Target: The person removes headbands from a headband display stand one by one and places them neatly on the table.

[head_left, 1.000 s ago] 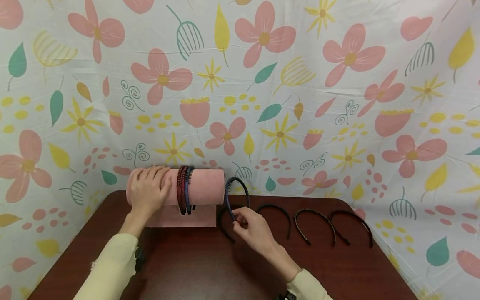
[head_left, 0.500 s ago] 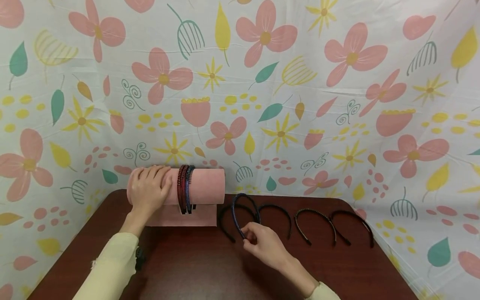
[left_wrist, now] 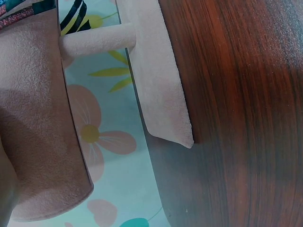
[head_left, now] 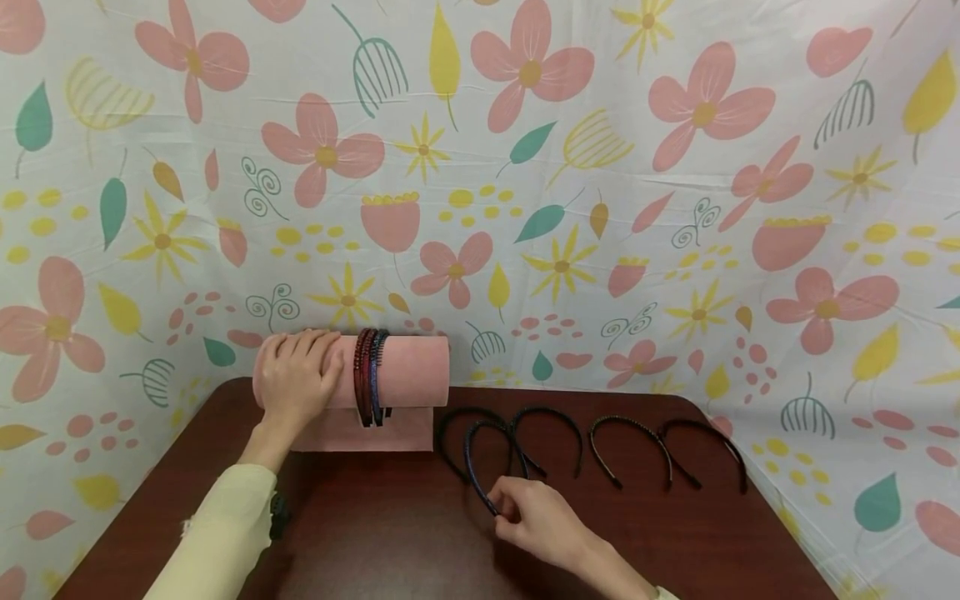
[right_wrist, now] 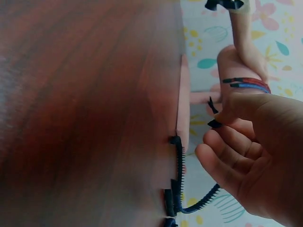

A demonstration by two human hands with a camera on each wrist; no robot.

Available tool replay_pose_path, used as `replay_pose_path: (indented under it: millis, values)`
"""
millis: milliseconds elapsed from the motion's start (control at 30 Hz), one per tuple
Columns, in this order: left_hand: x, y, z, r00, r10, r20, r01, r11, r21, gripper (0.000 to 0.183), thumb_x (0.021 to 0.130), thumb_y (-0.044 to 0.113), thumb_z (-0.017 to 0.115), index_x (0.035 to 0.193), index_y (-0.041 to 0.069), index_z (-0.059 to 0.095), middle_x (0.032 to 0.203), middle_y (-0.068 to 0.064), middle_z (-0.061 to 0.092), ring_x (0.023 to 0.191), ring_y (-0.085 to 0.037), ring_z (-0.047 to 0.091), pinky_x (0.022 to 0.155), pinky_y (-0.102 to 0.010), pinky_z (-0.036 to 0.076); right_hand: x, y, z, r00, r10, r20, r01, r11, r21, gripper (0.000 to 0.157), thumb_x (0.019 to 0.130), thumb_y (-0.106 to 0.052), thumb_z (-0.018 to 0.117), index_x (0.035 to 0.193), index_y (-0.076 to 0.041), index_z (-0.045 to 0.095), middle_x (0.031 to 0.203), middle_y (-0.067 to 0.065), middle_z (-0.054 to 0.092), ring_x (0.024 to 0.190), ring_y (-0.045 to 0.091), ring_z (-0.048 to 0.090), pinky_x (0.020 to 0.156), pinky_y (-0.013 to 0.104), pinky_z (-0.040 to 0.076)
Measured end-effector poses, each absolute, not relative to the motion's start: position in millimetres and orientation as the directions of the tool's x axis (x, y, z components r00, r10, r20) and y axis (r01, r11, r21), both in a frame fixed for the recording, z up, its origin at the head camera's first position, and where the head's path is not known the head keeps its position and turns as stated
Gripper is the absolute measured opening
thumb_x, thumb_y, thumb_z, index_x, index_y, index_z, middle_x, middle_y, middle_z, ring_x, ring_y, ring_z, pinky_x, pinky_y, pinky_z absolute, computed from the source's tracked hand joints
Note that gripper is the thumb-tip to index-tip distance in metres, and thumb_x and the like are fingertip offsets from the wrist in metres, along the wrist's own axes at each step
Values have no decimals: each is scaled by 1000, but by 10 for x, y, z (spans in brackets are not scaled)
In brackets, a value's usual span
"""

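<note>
Pale sleeve (head_left: 213,529): runs up from the lower left, with a small dark device (head_left: 279,515) at the wrist.
Bench (head_left: 375,517): dark reddish-brown wood, its far corners rounded.
Right hand (head_left: 543,521): pinches a headband's end between thumb and forefinger; in the right wrist view the other fingers are loosely bent.
Blue headband (head_left: 467,458): in that pinch, its arch turned away from the person, in front of the row; whether it touches the bench I cannot tell.
Row: right of the stand lie a black headband (head_left: 441,435) just behind the held one, a second dark headband (head_left: 575,433), a gold-flecked headband (head_left: 626,419) and a fourth headband (head_left: 720,437), all arching away.
Left hand (head_left: 294,375): holds the roll's left end, fingers curved over its top.
Pink stand (head_left: 412,371): a padded roll above a flat base (head_left: 360,437); a short post (left_wrist: 99,39) joins them.
Bands on roll: dark red headbands (head_left: 360,379) and, just to their right, a blue-patterned band (head_left: 374,379), dark ends hanging below.
Floral cloth (head_left: 465,83): hangs behind, white with pink, yellow and green shapes.
</note>
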State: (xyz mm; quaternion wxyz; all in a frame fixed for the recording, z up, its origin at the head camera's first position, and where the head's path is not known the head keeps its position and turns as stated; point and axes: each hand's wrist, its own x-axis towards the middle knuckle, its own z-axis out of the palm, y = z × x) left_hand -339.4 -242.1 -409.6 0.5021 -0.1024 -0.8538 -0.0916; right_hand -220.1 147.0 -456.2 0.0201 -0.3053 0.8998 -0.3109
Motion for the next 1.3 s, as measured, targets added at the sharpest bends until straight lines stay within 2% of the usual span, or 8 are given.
replay_pose_path:
  millis: [200, 433, 700, 933, 1300]
  values:
    - [-3389, -2423, -4082, -469, 85, 879, 261, 964, 46, 45, 97, 41, 42, 115, 13, 73, 114, -11, 72, 106, -34, 65, 103, -52, 39, -2121, 1499, -4586, -793, -605, 72, -518, 607, -603, 18, 84, -7, 67, 100, -15, 66, 69, -18, 55, 51, -6, 45, 52, 16, 42]
    - [-3389, -2428, -4073, -474, 88, 876, 261, 964, 45, 45, 98, 41, 42, 115, 13, 73, 115, -11, 72, 106, -34, 65, 103, -52, 40, -2052, 1501, -4601, -761, -648, -41, -463, 586, -664, 17, 83, -7, 68, 99, -14, 67, 67, -16, 56, 55, -5, 50, 55, 17, 45]
    - [-3386, -2425, -4076, -466, 85, 881, 265, 963, 47, 45, 97, 40, 42, 115, 13, 73, 114, -11, 72, 106, -35, 64, 102, -53, 41, -2023, 1465, -4687, -707, -700, -99, -463, 564, -684, 21, 80, -9, 70, 98, -18, 67, 66, -17, 55, 55, -6, 47, 55, 16, 45]
    - [-3389, -2420, -4086, -463, 82, 883, 267, 962, 51, 44, 97, 41, 44, 114, 13, 73, 114, -10, 72, 106, -34, 65, 103, -51, 39, -2027, 1388, -4764, -662, -735, -145, -453, 547, -704, 21, 82, -9, 69, 102, -16, 69, 69, -16, 57, 57, -5, 50, 57, 16, 48]
    - [-3393, -2421, -4101, -468, 80, 880, 273, 960, 58, 46, 97, 43, 42, 114, 14, 73, 115, -10, 72, 107, -33, 64, 103, -51, 39, -2142, 1269, -4805, -698, -708, -107, -463, 561, -686, 18, 87, -11, 70, 105, -13, 72, 70, -14, 59, 58, -5, 53, 55, 17, 48]
